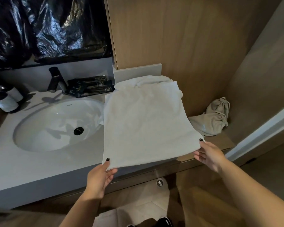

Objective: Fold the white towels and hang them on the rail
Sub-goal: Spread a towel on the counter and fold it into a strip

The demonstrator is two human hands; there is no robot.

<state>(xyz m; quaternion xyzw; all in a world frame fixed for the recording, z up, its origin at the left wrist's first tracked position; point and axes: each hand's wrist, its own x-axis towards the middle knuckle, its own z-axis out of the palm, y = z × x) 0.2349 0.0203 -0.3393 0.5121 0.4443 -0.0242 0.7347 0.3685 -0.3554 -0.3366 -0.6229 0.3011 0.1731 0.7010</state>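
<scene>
Left hand [100, 175] and right hand [209, 154] pinching towel [144, 122] corners at counter [39, 169] front edge. Folding barely underway; hanging still ahead, no rail visible.

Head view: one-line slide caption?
Both hands, left hand and right hand, pinch white towel corners beside the sink.
</scene>
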